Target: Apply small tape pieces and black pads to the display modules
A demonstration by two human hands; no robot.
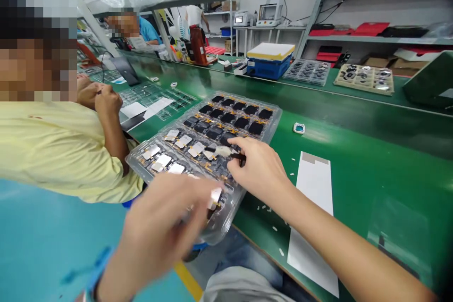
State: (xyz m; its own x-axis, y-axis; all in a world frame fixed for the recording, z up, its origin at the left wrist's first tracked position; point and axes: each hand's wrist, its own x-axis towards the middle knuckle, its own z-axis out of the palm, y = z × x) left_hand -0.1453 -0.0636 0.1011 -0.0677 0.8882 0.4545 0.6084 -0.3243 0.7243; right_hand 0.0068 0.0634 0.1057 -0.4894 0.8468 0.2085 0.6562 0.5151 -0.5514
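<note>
- Evidently for fine control, my right hand pinched a slim dark tool with a whitish wrap between thumb and index finger, its tip over the middle of the clear tray; whether it touched a part, I couldn't tell
- My left hand hung blurred over the tray's near end, fingers curved beside a white-faced part, so I couldn't tell whether they gripped anything
- The tray lay slantwise, jutting past the edge of the green bench, which probably brought its near rows closer to me
- Rows kept the black-faced parts apart, towards the far end
- A white strip lay right of the tray, partly beneath my forearm, presumably for easy reach
</note>
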